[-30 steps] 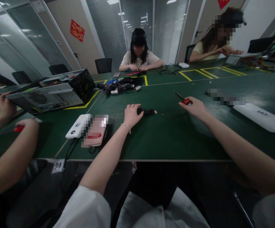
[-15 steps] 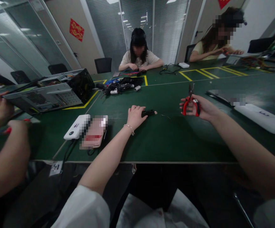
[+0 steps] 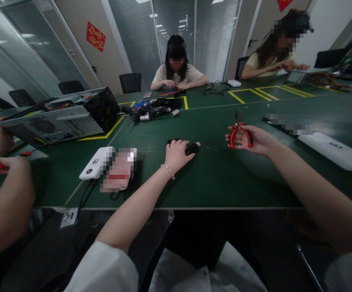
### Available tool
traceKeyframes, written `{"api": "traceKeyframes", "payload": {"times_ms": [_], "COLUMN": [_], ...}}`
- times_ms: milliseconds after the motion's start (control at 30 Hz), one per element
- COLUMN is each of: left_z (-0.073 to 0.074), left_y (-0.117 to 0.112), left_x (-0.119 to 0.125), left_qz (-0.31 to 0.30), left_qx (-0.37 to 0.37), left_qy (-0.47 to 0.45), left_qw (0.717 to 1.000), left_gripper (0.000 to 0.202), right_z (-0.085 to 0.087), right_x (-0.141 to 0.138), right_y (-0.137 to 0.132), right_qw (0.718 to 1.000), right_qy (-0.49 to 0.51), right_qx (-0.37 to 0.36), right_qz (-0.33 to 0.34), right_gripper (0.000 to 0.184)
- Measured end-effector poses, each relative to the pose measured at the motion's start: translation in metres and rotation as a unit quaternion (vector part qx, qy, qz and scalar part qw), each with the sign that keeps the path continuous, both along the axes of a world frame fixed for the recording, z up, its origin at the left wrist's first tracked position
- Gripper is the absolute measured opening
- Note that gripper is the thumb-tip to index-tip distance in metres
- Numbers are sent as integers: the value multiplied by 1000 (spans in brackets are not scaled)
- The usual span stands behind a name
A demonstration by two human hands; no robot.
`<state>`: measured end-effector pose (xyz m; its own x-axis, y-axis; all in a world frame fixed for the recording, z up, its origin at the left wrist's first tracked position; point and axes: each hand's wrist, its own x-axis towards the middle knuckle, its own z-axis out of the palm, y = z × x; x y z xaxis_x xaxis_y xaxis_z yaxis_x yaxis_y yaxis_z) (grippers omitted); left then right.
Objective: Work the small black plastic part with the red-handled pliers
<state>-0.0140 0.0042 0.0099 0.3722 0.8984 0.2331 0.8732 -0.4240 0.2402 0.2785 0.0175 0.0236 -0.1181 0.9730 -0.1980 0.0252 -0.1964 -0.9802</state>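
My left hand (image 3: 177,156) rests on the table (image 3: 218,182), its fingers curled over a small black part (image 3: 192,149). Dark ends of the part show on both sides of the hand; the middle is hidden under it. Just right of it lie a pale bit (image 3: 198,144) and a thin piece of wire (image 3: 211,149). My right hand (image 3: 262,140) holds red-handled pliers (image 3: 239,129) above the table, jaws pointing away from me. The handles are spread apart and nothing shows between the jaws.
A phone (image 3: 122,168) and a white power bank (image 3: 95,164) lie left of my forearm. Beyond are a heap of black parts and cables (image 3: 154,109) and a computer case (image 3: 69,117) with a co-worker's hands nearby. A white device (image 3: 333,150) lies right. Two people sit opposite.
My left hand has moved slightly right over the black part, which now shows on both sides of it. My right hand has shifted a little left with the pliers, whose handles have spread wider.
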Motion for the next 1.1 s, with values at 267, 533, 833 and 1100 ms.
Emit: {"api": "traceKeyframes", "payload": {"times_ms": [267, 533, 833, 1100], "left_z": [-1, 0, -3, 6], "left_y": [-13, -17, -16, -3], "left_x": [5, 8, 6, -10], "left_qz": [7, -6, -53, -47], "left_qx": [-35, -82, -193, -99], "left_qy": [-7, -40, -122, -106], "left_qw": [999, 996, 972, 988], "left_gripper": [53, 75, 92, 56], "right_z": [-1, -6, -5, -11], "right_x": [1, 2, 2, 2], "right_y": [0, 2, 2, 4], "right_qw": [1000, 999, 1000, 999], "right_qy": [-2, 41, -14, -51], "right_qx": [5, -27, -16, 8], "right_qz": [3, -14, -11, -13], "right_gripper": [35, 31, 35, 34]}}
